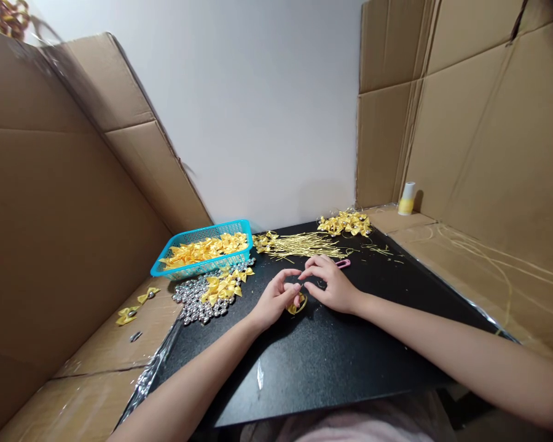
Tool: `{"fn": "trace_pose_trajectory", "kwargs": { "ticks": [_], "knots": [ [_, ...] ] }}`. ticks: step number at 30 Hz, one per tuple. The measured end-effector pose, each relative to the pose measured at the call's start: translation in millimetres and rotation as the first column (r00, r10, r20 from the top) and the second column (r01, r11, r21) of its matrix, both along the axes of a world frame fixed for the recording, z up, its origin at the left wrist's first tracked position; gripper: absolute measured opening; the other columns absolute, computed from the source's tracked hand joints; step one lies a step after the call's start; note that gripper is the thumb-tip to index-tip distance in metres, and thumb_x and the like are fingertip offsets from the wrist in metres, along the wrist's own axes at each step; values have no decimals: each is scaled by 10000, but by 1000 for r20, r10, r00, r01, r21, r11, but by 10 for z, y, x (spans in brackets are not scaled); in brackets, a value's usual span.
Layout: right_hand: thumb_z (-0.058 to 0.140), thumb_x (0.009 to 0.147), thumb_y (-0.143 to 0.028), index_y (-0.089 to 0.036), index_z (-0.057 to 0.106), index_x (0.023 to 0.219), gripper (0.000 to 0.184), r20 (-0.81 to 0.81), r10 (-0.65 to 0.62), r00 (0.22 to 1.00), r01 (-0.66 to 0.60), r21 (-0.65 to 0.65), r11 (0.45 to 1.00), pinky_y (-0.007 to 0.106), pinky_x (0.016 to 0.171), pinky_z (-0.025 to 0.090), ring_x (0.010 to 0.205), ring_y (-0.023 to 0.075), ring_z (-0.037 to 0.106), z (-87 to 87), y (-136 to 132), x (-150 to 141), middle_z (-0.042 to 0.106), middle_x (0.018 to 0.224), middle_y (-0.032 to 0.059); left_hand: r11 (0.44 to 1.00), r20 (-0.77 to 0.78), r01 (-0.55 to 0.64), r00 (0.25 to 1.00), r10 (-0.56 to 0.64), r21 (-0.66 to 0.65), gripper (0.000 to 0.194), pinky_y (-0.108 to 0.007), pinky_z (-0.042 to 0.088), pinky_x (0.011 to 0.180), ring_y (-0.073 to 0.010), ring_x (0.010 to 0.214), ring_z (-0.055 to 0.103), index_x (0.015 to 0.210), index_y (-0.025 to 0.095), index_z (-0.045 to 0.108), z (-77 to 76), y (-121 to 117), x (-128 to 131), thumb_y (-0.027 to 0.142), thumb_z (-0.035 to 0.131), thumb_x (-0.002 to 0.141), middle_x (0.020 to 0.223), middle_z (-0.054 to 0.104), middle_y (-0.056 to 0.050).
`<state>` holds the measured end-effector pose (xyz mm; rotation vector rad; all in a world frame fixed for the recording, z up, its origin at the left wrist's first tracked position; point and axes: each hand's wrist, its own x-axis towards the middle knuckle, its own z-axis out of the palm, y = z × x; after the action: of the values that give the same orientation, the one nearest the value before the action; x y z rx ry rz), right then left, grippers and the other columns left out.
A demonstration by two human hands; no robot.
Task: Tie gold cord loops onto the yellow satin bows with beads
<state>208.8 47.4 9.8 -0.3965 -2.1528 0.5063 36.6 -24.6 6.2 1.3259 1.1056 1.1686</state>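
Note:
Over the middle of the black table, my left hand (277, 299) has its thumb and fingers closed on a yellow ribbon bow (295, 306), which hangs below the fingertips with a looped strand beside it. Part of the bow is hidden by the fingers. My right hand (330, 284) is close by on the right, its fingers curved and thumb apart from them; I see nothing held there. Just beyond it lies a pink-handled tool (344, 263), partly hidden by the hand. A bundle of gold cords (306, 244) lies past both hands.
A blue basket (201, 268) of yellow bows stands at the back left. In front are silver beads (194, 302) with loose bows (223, 287) on top. More bows (345, 223) are piled at the back right. A thread cone (406, 199) stands by the cardboard wall (493, 129).

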Motion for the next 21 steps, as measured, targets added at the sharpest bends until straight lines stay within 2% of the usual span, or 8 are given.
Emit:
{"fn": "trace_pose_trajectory", "kwargs": {
  "ticks": [3,6,12,18,21],
  "knots": [
    [627,786,-136,-202,668,884,125,45,4,999,-4,9,1000,383,844,394,928,209,501,2,-2,9,573,934,48,1000,0,8,1000,-8,10,530,-197,312,501,-79,471,447,1134,166,464,-18,2,-1,498,676,779,532,547,74],
    [628,819,-165,-199,675,815,58,91,6,996,-8,27,1000,381,831,374,924,205,499,-3,-3,8,573,914,42,1000,-8,19,1000,-19,22,529,-197,317,502,-81,477,444,1135,165,463,-28,2,-3,500,672,782,533,540,74],
    [617,843,-169,-194,668,773,90,52,2,999,-6,77,997,360,811,356,874,183,497,20,-7,19,558,857,31,998,-54,-2,998,6,58,474,-201,349,530,-86,515,482,1114,168,488,-4,-10,-1,509,627,816,583,563,55],
    [603,824,-161,-187,651,734,105,-6,-21,1000,22,168,986,351,785,330,830,171,503,69,-30,49,555,819,25,993,-169,-9,985,29,122,384,-254,444,676,-137,698,598,952,154,576,17,-24,24,426,736,734,747,649,-12],
    [595,819,-171,-194,648,731,105,-5,-41,999,41,217,975,350,780,326,832,173,505,69,-29,62,558,821,27,983,-271,-34,959,82,178,276,-239,413,637,-122,668,562,894,141,644,26,-35,24,367,723,755,791,671,-31]
  ]
}}
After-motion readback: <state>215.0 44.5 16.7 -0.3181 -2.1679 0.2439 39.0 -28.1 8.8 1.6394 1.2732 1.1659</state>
